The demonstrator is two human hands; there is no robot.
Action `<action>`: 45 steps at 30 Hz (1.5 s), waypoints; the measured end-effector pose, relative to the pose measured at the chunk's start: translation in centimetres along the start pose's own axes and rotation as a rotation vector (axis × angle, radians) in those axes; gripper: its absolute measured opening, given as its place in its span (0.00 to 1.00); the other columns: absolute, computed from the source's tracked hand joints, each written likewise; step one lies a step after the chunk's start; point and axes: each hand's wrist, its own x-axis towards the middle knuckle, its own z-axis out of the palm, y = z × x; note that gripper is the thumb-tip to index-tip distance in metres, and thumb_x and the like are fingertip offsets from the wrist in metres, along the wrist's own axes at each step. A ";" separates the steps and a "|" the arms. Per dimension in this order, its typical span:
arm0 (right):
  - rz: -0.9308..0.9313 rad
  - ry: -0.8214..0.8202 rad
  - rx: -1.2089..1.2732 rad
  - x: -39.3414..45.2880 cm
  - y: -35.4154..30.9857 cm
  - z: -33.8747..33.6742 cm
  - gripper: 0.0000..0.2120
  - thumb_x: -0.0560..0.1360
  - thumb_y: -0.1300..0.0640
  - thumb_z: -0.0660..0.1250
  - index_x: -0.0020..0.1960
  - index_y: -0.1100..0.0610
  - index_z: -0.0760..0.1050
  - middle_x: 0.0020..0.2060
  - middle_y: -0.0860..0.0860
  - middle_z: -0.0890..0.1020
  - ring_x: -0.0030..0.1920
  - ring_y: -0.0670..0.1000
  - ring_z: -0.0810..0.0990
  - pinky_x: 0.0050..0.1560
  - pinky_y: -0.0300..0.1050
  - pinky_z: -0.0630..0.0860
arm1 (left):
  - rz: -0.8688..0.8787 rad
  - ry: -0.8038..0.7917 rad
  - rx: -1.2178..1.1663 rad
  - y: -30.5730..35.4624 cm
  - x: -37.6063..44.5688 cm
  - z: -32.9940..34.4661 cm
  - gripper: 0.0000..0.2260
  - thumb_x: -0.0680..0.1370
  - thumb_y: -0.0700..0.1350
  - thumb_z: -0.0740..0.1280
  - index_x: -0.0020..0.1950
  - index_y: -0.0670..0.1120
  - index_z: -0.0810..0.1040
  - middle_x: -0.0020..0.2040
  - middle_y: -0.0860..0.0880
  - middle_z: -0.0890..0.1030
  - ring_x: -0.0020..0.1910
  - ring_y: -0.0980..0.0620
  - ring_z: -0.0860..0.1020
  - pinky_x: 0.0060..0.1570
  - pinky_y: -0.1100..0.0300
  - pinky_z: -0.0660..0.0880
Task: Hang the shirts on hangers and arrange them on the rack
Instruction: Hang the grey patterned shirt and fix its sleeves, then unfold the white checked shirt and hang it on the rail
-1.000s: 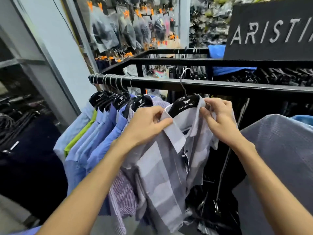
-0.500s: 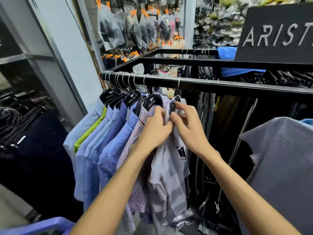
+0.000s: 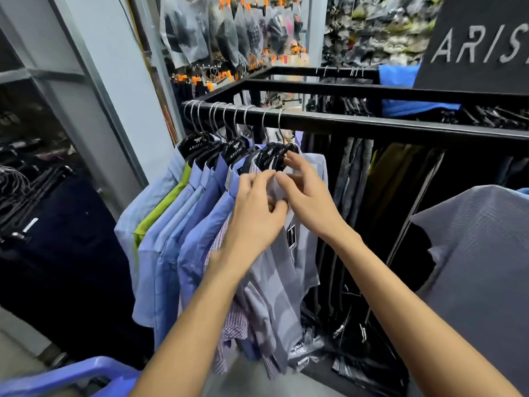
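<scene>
Black sign board (image 3: 475,44), upper right of the frame, pale raised letters reading "ARIS" (the rest cut off by the edge). Bagged dark goods (image 3: 226,32) with orange clips, hung along the top centre. Blue plastic basket rim (image 3: 71,373), lower left corner. Dark trousers (image 3: 355,173) hanging centre right. Loose bare wire hangers (image 3: 14,179), left edge. Pale wall panel (image 3: 114,81), upper left.

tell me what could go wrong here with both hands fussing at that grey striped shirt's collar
The left hand and right hand tug the grey striped shirt near its hanger; a hard pull might slip it off. Packed neighbours like the checked shirt could get creased.
</scene>
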 end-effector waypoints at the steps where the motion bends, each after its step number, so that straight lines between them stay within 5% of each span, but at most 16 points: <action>1: 0.002 0.011 0.006 -0.5 0.1 -0.4 0.25 0.83 0.53 0.63 0.79 0.54 0.63 0.73 0.48 0.72 0.67 0.44 0.76 0.63 0.31 0.72 | 0.031 0.008 -0.013 0.1 -0.1 0.4 0.22 0.76 0.40 0.67 0.70 0.48 0.73 0.62 0.51 0.68 0.46 0.56 0.82 0.54 0.50 0.81; 8: 0.033 0.246 -0.037 -5.4 1.4 -5.5 0.20 0.83 0.57 0.65 0.74 0.55 0.69 0.66 0.50 0.78 0.61 0.45 0.80 0.60 0.42 0.78 | 0.319 0.033 -0.083 2.5 -0.5 4.6 0.14 0.77 0.39 0.70 0.62 0.47 0.78 0.59 0.48 0.73 0.47 0.57 0.78 0.52 0.65 0.76; 12: 0.105 0.416 -0.140 -10.2 2.1 -10.9 0.19 0.82 0.60 0.66 0.72 0.53 0.72 0.59 0.45 0.82 0.58 0.41 0.81 0.58 0.34 0.76 | 0.319 -0.209 -0.205 4.8 -1.4 9.3 0.14 0.77 0.39 0.70 0.60 0.50 0.78 0.56 0.50 0.78 0.47 0.58 0.79 0.52 0.65 0.76; 18: 0.079 0.647 -0.522 -17.6 2.8 -20.2 0.17 0.79 0.63 0.69 0.67 0.56 0.77 0.58 0.47 0.81 0.62 0.45 0.79 0.66 0.45 0.74 | 0.315 -0.595 -0.419 10.4 -4.4 16.0 0.12 0.77 0.37 0.70 0.56 0.52 0.80 0.50 0.53 0.82 0.47 0.58 0.81 0.49 0.70 0.75; 24: 0.184 0.832 -0.827 -23.4 3.5 -29.9 0.17 0.77 0.61 0.67 0.66 0.58 0.77 0.59 0.54 0.79 0.62 0.55 0.76 0.67 0.50 0.70 | 0.362 -0.761 -0.476 17.0 -8.1 22.6 0.10 0.78 0.39 0.71 0.56 0.50 0.81 0.49 0.53 0.83 0.48 0.59 0.81 0.52 0.69 0.76; 27: 0.327 0.799 -0.804 -25.3 4.4 -32.1 0.17 0.80 0.60 0.67 0.68 0.60 0.76 0.60 0.56 0.79 0.63 0.55 0.75 0.68 0.49 0.69 | 0.282 -0.818 -0.443 19.0 -9.6 26.0 0.09 0.78 0.42 0.71 0.57 0.50 0.81 0.49 0.53 0.83 0.47 0.61 0.81 0.52 0.71 0.75; 30: 0.454 0.637 -0.774 -26.5 5.2 -32.6 0.20 0.82 0.60 0.64 0.73 0.62 0.71 0.65 0.59 0.77 0.68 0.57 0.73 0.67 0.41 0.63 | 0.126 -0.854 -0.470 19.7 -10.8 29.3 0.06 0.78 0.46 0.71 0.54 0.52 0.80 0.48 0.51 0.83 0.47 0.52 0.84 0.54 0.56 0.81; 35: 0.399 0.557 -0.640 -26.8 5.6 -32.9 0.21 0.80 0.65 0.63 0.72 0.58 0.74 0.66 0.51 0.80 0.67 0.47 0.76 0.60 0.22 0.63 | -0.080 -0.835 -0.559 20.7 -12.8 31.7 0.06 0.81 0.48 0.68 0.48 0.47 0.77 0.43 0.47 0.84 0.40 0.47 0.86 0.40 0.50 0.84; 41: 0.373 0.515 -0.464 -26.4 6.3 -30.6 0.19 0.81 0.58 0.66 0.72 0.53 0.75 0.64 0.45 0.82 0.63 0.40 0.79 0.67 0.40 0.74 | -0.250 -0.820 -0.657 18.8 -13.4 30.4 0.12 0.83 0.52 0.64 0.50 0.43 0.75 0.45 0.44 0.85 0.43 0.46 0.86 0.39 0.50 0.83; 45: 0.388 0.597 -0.329 -26.9 6.4 -28.6 0.15 0.80 0.54 0.70 0.66 0.51 0.81 0.57 0.42 0.85 0.58 0.36 0.81 0.63 0.40 0.78 | -0.220 -0.854 -0.649 16.5 -14.2 28.9 0.17 0.82 0.59 0.62 0.49 0.46 0.77 0.46 0.46 0.85 0.47 0.48 0.86 0.46 0.50 0.83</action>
